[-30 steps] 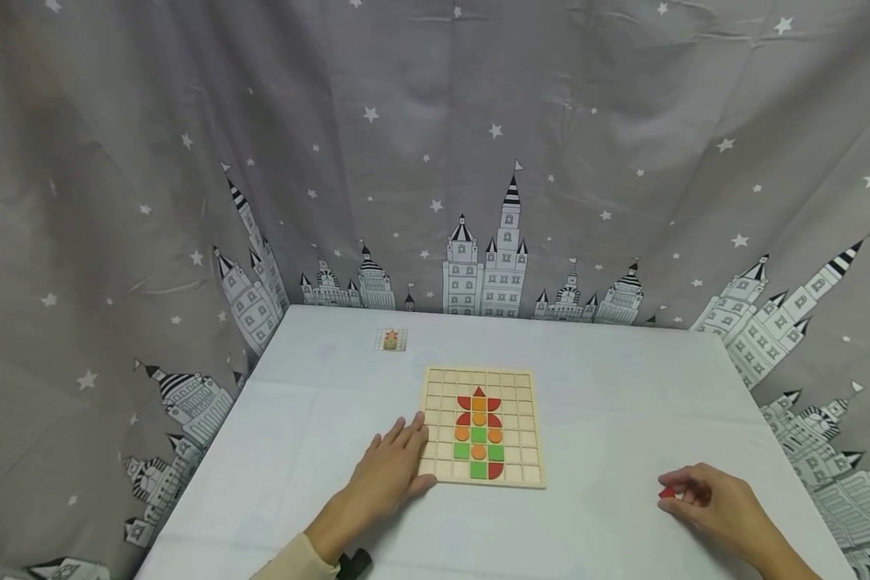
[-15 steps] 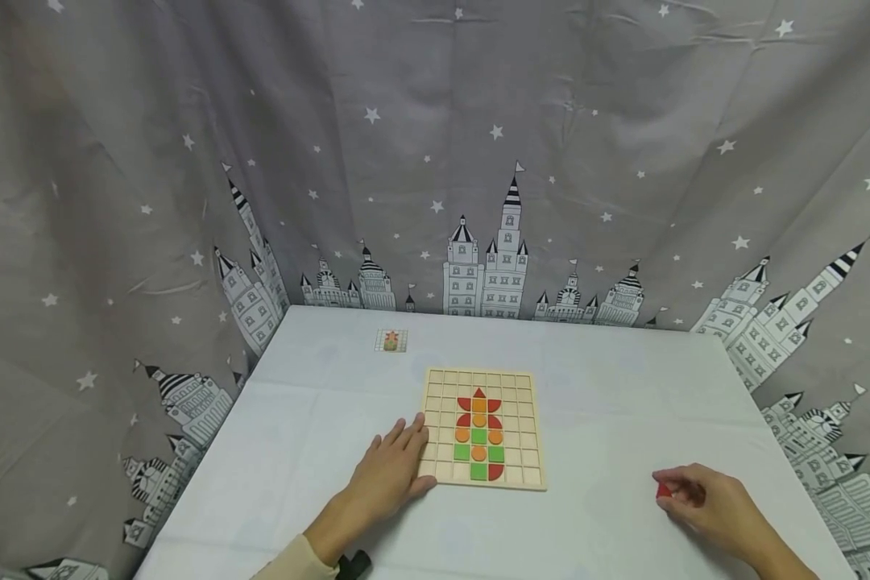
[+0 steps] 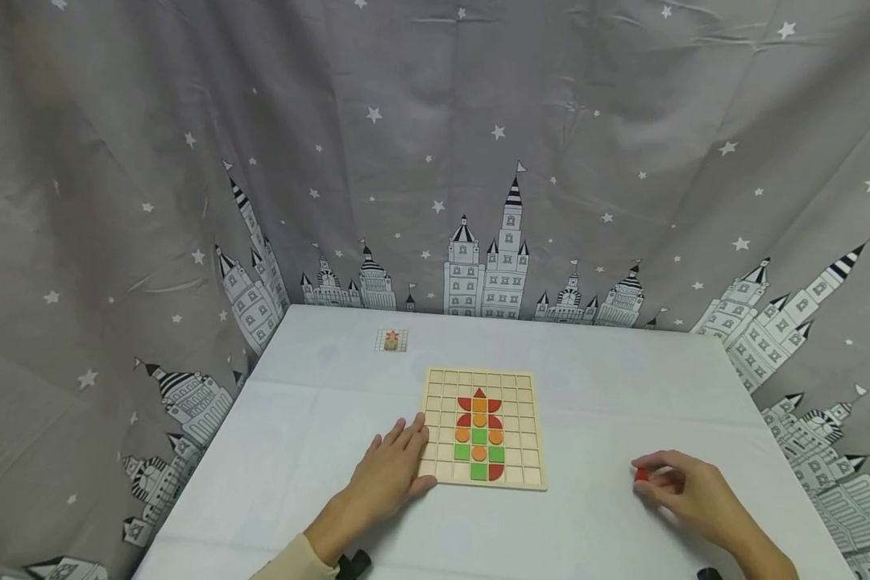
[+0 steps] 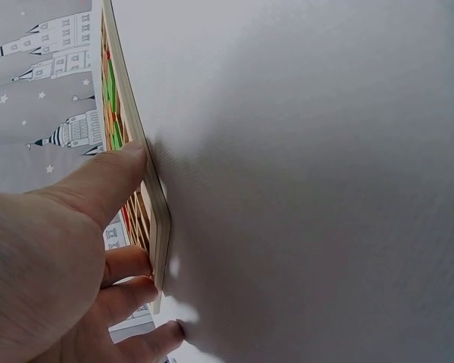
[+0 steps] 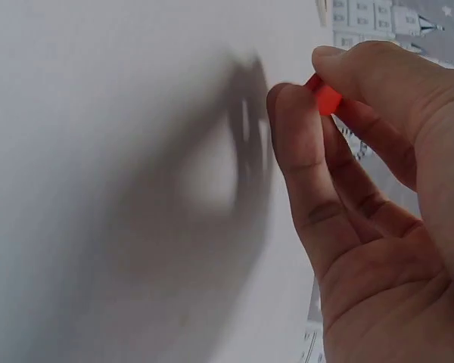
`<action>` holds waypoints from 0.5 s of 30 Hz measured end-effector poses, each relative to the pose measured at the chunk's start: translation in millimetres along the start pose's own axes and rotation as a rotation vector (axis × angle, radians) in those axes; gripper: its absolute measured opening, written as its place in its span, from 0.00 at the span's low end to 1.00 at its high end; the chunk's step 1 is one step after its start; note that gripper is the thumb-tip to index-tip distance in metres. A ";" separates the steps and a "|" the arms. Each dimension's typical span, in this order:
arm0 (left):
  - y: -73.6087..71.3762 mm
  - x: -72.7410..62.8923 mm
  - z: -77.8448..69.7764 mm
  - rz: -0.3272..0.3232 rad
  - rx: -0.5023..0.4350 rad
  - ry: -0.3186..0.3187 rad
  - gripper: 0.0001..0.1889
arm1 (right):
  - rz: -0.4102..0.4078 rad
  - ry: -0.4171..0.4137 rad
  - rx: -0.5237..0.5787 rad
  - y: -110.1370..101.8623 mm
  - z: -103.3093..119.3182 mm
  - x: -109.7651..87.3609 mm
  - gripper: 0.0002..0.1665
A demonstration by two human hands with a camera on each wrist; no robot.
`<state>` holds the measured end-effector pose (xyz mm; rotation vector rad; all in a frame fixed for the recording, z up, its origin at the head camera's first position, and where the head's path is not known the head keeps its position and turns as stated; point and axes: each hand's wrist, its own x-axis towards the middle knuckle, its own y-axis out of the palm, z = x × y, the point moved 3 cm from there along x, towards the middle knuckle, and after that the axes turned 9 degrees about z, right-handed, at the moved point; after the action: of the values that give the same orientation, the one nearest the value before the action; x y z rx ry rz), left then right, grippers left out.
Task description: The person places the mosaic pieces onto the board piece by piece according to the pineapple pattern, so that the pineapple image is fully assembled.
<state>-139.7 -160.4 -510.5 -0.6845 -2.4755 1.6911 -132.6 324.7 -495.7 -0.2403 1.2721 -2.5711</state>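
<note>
My right hand (image 3: 696, 495) pinches a small red piece (image 3: 641, 475) between thumb and fingertips, over the white table right of the board. In the right wrist view the red piece (image 5: 329, 100) shows between thumb and finger, most of it hidden. A square wooden grid board (image 3: 524, 419) carries a figure of red, orange and green pieces, with a red triangle (image 3: 479, 393) at its top and a red quarter-round (image 3: 496, 472) at its bottom right. My left hand (image 3: 390, 475) rests at the board's left edge, fingers extended; the left wrist view shows its thumb (image 4: 121, 174) against the rim.
A small pattern card (image 3: 391, 340) lies behind the board to the left, bearing a similar figure. The white-covered table (image 3: 594, 370) ends at a grey curtain (image 3: 406, 121) printed with castles and stars. A dark object (image 3: 354, 564) shows below the left wrist.
My right hand has moved left and slightly away from me with the red piece, closer to the board. The left hand and the pieces on the board have stayed put.
</note>
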 end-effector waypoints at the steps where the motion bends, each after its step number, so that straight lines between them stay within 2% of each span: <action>1: 0.6 0.2 0.3 0.000 0.002 0.001 0.45 | 0.022 0.017 0.008 1.4 2.1 2.7 0.16; 4: 2.6 0.9 1.3 0.003 0.004 -0.001 0.45 | 0.065 0.028 0.023 5.1 10.7 12.2 0.17; 15: -0.5 1.2 0.8 0.012 0.013 -0.002 0.45 | 0.156 -0.101 0.097 30.7 56.7 52.5 0.17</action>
<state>-141.1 -160.8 -510.6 -0.6973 -2.4650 1.7108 -162.9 248.1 -484.4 -0.2378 1.0834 -2.4471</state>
